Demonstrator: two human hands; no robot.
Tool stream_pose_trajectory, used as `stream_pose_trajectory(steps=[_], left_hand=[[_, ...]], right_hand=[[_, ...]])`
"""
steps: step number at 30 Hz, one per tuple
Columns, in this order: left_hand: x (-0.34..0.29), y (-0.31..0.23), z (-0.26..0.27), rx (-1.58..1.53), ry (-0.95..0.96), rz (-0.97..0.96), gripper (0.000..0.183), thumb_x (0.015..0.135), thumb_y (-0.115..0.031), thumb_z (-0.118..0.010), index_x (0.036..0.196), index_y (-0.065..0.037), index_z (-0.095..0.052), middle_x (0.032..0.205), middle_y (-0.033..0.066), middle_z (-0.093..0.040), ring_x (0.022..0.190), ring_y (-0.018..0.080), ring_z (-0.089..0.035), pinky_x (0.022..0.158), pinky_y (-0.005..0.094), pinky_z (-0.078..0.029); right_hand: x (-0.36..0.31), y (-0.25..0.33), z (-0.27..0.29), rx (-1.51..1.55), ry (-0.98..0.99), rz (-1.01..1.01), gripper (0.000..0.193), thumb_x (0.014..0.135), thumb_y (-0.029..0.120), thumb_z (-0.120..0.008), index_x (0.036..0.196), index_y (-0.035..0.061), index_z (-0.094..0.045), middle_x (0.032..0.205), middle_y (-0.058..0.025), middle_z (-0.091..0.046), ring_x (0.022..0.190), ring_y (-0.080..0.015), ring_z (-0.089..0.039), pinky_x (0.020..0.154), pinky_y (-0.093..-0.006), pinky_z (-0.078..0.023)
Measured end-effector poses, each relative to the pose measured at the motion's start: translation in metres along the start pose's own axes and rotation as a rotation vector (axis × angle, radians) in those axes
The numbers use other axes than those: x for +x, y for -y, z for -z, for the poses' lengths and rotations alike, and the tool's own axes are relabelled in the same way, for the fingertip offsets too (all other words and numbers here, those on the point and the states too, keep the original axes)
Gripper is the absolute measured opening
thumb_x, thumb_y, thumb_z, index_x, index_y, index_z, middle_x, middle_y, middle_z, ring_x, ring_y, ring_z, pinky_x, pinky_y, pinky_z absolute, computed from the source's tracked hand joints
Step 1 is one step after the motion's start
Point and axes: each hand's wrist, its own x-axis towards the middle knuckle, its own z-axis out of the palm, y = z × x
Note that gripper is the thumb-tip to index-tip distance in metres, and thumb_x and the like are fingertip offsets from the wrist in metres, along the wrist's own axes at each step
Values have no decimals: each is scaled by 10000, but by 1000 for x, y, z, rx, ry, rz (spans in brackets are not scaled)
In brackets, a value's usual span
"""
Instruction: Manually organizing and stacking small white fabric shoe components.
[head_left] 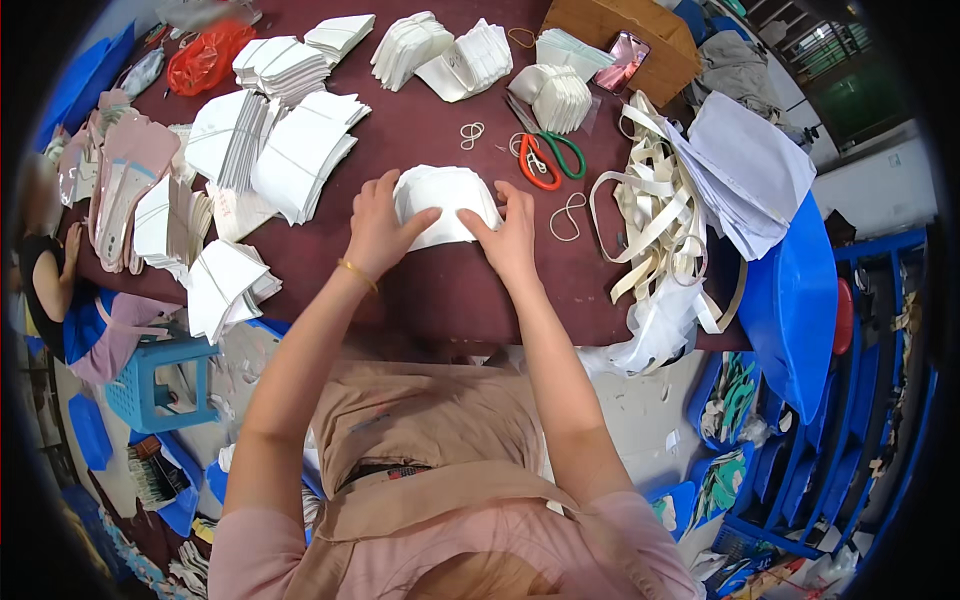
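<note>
Your left hand (pixel 380 228) and right hand (pixel 512 233), half curled, hold the stack (pixel 442 200) at both ends; squeeze one end harder and it could slide crooked.

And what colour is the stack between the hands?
White. The stack between the left hand and right hand shows best in the head view.

Scissors (pixel 549 154) obst. nr R grip (pixel 511 238)

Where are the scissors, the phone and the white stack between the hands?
Scissors (pixel 552 161), head view: on the red handle.
Phone (pixel 622 62), head view: on the lit screen.
White stack (pixel 444 203), head view: on its upper face.
</note>
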Motion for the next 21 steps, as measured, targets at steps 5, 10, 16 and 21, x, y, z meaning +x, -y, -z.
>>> stream_pose_trajectory(steps=[5,10,16,21], left_hand=[[62,0,7,235,398,109,987,596,-554,-785,1322,-4,-405,1288,221,-424,1169,380,-446,979,444,-388],[98,-2,20,210,736,187,1028,517,-570,-815,1265,23,-435,1267,219,-444,1165,345,-474,960,364,-415],[89,-8,10,241,657,114,1017,499,-523,-845,1227,55,-434,1159,217,-541,1095,326,-539,939,352,-426],[78,-13,14,38,732,184,1076,496,-509,-853,1274,80,-400,1220,227,-525,1152,333,-518,970,352,-419]], right_hand=[[-22,-29,48,-16,-287,149,296,760,185,-722,1006,61,-616,1010,-130,-533,943,-303,-521,824,-401,-413],[-37,-63,69,-349,-206,36,194,796,224,-670,917,86,-608,996,-82,-527,950,-310,-490,794,-446,-389],[-40,-63,67,-383,-207,26,113,844,171,-609,867,78,-550,960,-60,-544,948,-313,-488,791,-454,-361],[-47,-73,71,323,-423,-88,106,940,118,-498,955,14,-486,782,-76,-563,614,-156,-542,616,-301,-462]])
